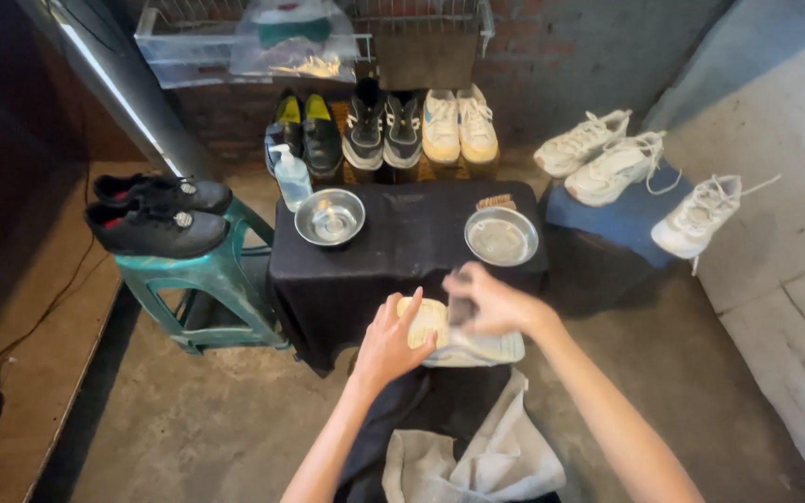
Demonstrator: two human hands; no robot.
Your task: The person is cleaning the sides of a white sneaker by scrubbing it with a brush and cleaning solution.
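1. Two hands meet over a pale shoe [463,343] held above the lap, just in front of the black-draped table [402,247]. The shoe lies sole-up or on its side; blur hides which.
2. Left hand [391,343]: fingers spread and curled against the shoe's near end, grasping it. This appears to steady the shoe against the other hand's work.
3. Right hand [491,303]: closed around a small dark object [461,309], likely a brush, pressed to the shoe's upper face. Motion blur prevents a firmer identification. The wrist is bent inward, the forearm entering from lower right.
4. Grey cloth [491,456] and a dark garment cover the lap beneath the shoe, apparently placed to catch drips or dirt.
5. Two metal bowls, left bowl [330,218] and right bowl [501,237], stand on the table within reach. A clear pump bottle [292,177] stands at the table's left rear corner, and a small brush [497,201] lies behind the right bowl.
6. Black shoes [156,214] rest on a green plastic stool [207,279] at left.
7. White sneakers [626,177] sit on a blue-covered stand [621,219] at right.
8. Further pairs line a low rack [421,172] against the brick wall, seemingly sorted apart from the shoe in hand.
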